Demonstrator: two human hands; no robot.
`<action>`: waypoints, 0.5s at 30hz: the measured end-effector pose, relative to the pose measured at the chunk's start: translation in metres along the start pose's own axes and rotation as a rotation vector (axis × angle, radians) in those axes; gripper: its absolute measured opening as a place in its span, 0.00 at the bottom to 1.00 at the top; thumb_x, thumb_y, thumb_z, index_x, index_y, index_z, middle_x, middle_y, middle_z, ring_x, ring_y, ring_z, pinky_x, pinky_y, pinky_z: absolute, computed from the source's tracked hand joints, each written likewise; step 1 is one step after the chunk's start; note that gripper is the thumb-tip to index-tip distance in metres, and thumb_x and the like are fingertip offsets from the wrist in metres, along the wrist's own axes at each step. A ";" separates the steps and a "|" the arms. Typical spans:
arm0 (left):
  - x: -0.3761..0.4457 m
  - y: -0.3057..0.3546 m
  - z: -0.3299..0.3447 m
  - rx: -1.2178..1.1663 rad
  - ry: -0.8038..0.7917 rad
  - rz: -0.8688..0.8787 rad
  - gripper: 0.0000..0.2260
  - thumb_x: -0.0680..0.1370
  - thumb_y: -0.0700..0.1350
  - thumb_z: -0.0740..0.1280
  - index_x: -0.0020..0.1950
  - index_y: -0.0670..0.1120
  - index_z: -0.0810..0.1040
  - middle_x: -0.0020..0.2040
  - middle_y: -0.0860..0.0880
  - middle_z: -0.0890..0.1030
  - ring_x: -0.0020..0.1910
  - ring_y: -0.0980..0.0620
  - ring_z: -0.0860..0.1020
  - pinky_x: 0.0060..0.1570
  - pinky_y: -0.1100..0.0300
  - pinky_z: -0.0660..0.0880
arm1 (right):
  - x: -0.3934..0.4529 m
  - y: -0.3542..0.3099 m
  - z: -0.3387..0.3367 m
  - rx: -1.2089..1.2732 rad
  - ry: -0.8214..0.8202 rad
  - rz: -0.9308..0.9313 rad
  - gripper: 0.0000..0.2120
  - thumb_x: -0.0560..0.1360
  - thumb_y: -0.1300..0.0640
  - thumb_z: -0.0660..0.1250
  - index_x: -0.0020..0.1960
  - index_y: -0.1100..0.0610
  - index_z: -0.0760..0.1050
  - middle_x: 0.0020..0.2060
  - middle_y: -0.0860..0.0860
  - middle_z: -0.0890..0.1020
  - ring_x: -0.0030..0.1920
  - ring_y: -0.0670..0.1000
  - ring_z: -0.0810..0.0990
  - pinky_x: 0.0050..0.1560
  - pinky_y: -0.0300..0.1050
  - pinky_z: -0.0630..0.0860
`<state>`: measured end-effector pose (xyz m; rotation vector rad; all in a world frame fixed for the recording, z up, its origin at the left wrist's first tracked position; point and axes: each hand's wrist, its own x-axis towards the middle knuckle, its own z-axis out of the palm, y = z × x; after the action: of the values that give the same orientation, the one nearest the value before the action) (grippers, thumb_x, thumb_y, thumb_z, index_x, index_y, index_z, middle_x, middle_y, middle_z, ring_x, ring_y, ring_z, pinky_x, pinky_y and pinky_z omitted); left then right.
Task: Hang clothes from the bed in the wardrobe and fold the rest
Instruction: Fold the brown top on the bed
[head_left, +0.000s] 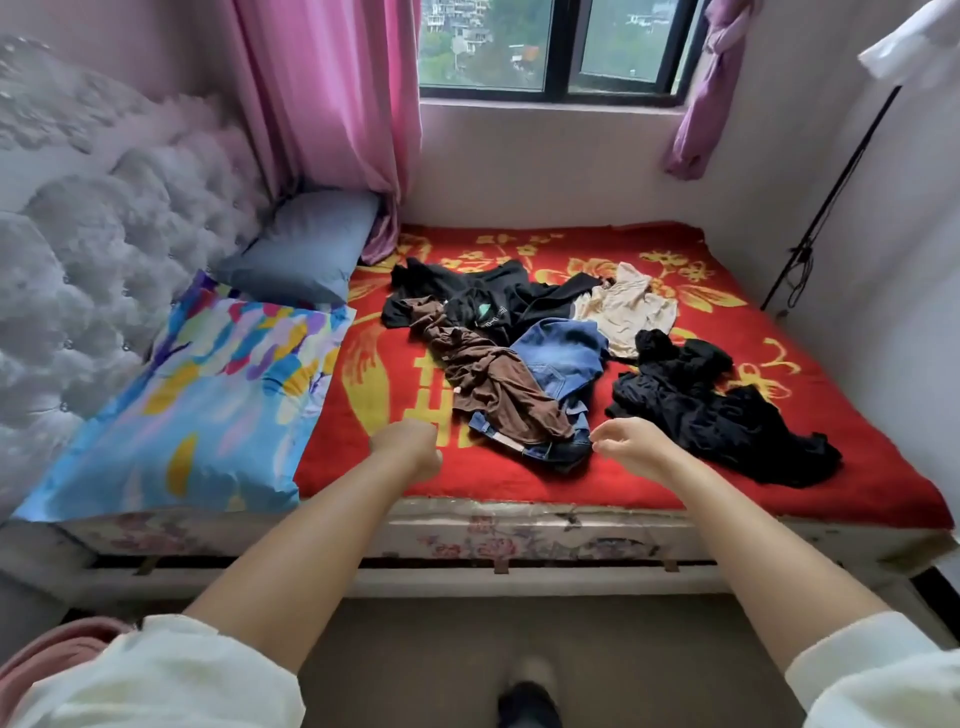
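Observation:
A heap of clothes lies on the red and yellow blanket (623, 483) of the bed. It holds a brown garment (493, 384), blue jeans (563, 358), a black top with a green print (493, 306), a beige garment (631, 312) and a black garment (717, 415) at the right. My left hand (408, 447) hovers over the blanket left of the heap, its fingers curled and holding nothing. My right hand (631, 444) hangs just beside the lower end of the jeans, fingers loosely curled, gripping nothing.
A colourful pillow (197, 405) and a grey pillow (306, 249) lie at the left by the tufted headboard (104, 244). Pink curtains (332, 104) and a window (561, 47) are behind the bed. A black cord (831, 192) hangs on the right wall.

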<state>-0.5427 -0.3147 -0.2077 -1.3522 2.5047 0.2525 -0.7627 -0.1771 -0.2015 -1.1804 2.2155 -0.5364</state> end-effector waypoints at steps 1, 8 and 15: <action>0.015 -0.001 -0.001 0.003 -0.007 -0.003 0.12 0.80 0.46 0.55 0.57 0.43 0.74 0.56 0.46 0.76 0.54 0.46 0.75 0.44 0.57 0.72 | 0.016 0.002 -0.003 -0.008 0.001 0.014 0.12 0.77 0.62 0.60 0.57 0.61 0.77 0.57 0.55 0.79 0.58 0.52 0.76 0.51 0.37 0.67; 0.177 -0.020 -0.026 -0.069 -0.073 -0.127 0.12 0.80 0.45 0.56 0.58 0.43 0.74 0.57 0.45 0.76 0.55 0.45 0.76 0.44 0.57 0.70 | 0.204 -0.010 -0.030 -0.053 -0.046 -0.013 0.10 0.75 0.64 0.60 0.52 0.61 0.79 0.46 0.55 0.80 0.48 0.51 0.77 0.40 0.37 0.67; 0.293 -0.066 -0.019 -0.096 -0.144 -0.187 0.12 0.78 0.44 0.56 0.57 0.42 0.74 0.58 0.44 0.76 0.57 0.43 0.75 0.49 0.56 0.71 | 0.345 -0.040 0.017 -0.197 -0.228 -0.033 0.14 0.75 0.64 0.57 0.56 0.60 0.78 0.57 0.55 0.80 0.59 0.53 0.75 0.55 0.40 0.69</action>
<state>-0.6430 -0.5871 -0.2872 -1.5356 2.2584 0.4181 -0.8830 -0.4907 -0.2920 -1.3101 2.0910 -0.1870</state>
